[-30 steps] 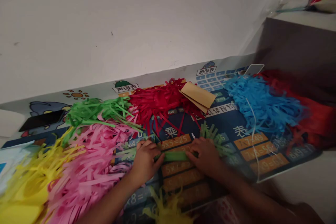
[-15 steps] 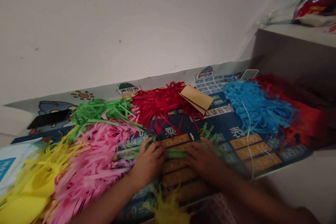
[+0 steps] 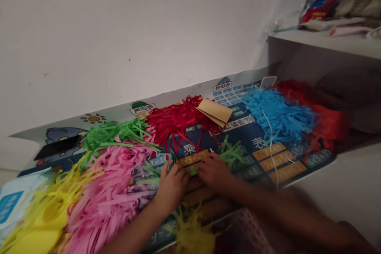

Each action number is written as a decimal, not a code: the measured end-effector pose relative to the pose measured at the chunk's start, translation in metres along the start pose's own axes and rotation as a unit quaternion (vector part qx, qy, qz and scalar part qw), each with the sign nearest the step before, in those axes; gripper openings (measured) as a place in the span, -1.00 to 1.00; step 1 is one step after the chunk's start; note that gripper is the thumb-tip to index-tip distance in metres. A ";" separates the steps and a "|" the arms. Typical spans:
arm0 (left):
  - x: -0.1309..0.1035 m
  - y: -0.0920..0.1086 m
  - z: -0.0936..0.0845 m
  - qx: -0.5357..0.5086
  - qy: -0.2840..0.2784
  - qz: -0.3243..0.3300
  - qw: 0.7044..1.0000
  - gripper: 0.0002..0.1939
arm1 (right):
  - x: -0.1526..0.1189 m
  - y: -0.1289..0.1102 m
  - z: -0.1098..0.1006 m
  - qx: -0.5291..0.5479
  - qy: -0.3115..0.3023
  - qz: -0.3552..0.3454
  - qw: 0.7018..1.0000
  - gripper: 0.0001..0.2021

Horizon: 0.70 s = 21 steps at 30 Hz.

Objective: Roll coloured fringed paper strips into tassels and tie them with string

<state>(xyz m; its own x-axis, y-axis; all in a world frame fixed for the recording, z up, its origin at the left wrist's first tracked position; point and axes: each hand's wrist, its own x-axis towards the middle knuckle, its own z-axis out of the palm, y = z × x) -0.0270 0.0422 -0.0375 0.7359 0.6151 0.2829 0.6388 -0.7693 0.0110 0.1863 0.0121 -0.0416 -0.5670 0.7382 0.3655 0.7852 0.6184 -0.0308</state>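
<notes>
My left hand (image 3: pixel 173 182) and my right hand (image 3: pixel 214 170) are close together over the printed mat (image 3: pixel 208 137), fingers curled round a green paper tassel (image 3: pixel 230 152). A short green band of it shows between them, and fringed strips stick out past both hands. A yellow paper tassel (image 3: pixel 193 232) is just below, near the front edge. Beyond my hands lies a pile of red paper strips (image 3: pixel 175 121) with a folded tan card (image 3: pixel 214 112) resting on it. Left of my left hand, pink paper strips (image 3: pixel 113 186) spread out. My fingertips are partly hidden and dim.
Green strips (image 3: pixel 116 133), yellow strips (image 3: pixel 59 202), a black phone (image 3: pixel 58 147) and a pale blue packet (image 3: pixel 20 202) sit at left. Blue strips (image 3: pixel 279 113), orange-red strips (image 3: pixel 324 123) and a white cord (image 3: pixel 271 135) are at right. A white wall (image 3: pixel 133 39) stands behind.
The view has shifted, so the mat's right side sits further left. My right hand has come nearer the left, and less of the green band shows between them.
</notes>
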 end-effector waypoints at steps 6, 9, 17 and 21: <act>-0.016 -0.004 -0.007 -0.106 0.027 -0.073 0.991 -0.84 | -0.022 0.031 0.005 0.084 -0.061 0.100 0.990 -0.91; -0.013 -0.004 -0.008 -0.142 0.025 -0.127 0.981 -0.82 | -0.018 0.038 0.000 0.097 -0.078 0.119 0.985 -0.88; -0.003 -0.002 0.003 -0.123 0.012 -0.175 0.977 -0.80 | -0.004 0.042 0.002 0.140 -0.101 0.157 0.972 -0.90; -0.003 -0.003 0.003 -0.118 0.016 -0.176 0.977 -0.82 | -0.004 0.043 0.004 0.154 -0.097 0.175 0.968 -0.90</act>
<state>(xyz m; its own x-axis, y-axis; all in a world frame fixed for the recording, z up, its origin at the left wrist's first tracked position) -0.0303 0.0438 -0.0414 0.4701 0.8459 0.2517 0.7791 -0.5318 0.3319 0.2214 0.0373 -0.0478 -0.3385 0.9354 0.1022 0.8436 0.3498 -0.4074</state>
